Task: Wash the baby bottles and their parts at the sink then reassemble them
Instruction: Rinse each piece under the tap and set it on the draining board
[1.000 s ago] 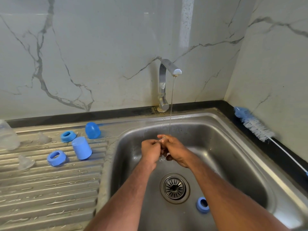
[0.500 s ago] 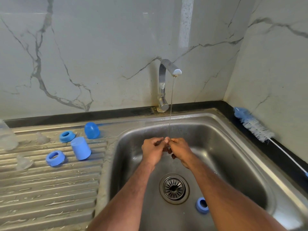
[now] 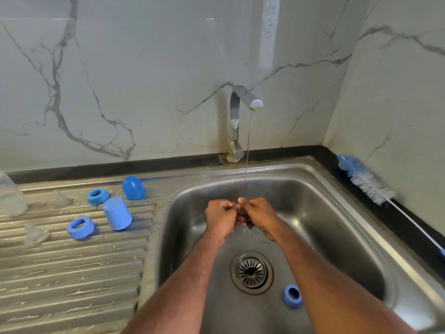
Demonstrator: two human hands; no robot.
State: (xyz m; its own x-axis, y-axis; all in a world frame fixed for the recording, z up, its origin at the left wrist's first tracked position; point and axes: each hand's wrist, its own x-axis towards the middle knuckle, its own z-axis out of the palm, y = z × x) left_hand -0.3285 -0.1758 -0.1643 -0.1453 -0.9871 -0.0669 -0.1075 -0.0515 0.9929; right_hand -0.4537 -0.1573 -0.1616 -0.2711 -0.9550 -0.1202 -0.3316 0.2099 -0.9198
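Observation:
My left hand (image 3: 221,215) and my right hand (image 3: 261,213) meet over the sink basin (image 3: 337,189), fingers curled, under a thin stream of water (image 3: 248,153) from the tap (image 3: 237,121). Between their fingertips they pinch a small clear teat (image 3: 240,200), mostly hidden. A blue ring (image 3: 292,296) lies on the basin floor right of the drain (image 3: 251,271). On the draining board (image 3: 72,273) lie two blue rings (image 3: 97,196) (image 3: 80,227), a round blue cap (image 3: 133,188), a taller blue cap (image 3: 117,213), two clear teats (image 3: 61,198) (image 3: 35,233) and a clear bottle (image 3: 10,196) at the left edge.
A blue and white bottle brush (image 3: 368,182) lies on the dark counter strip right of the sink, its thin handle pointing toward me. Marble walls close in behind and on the right. The draining board is wet.
Both hands have shifted slightly left and back, bringing their fingertips right under the stream. The fingers keep working the small clear part. Nothing on the draining board has moved.

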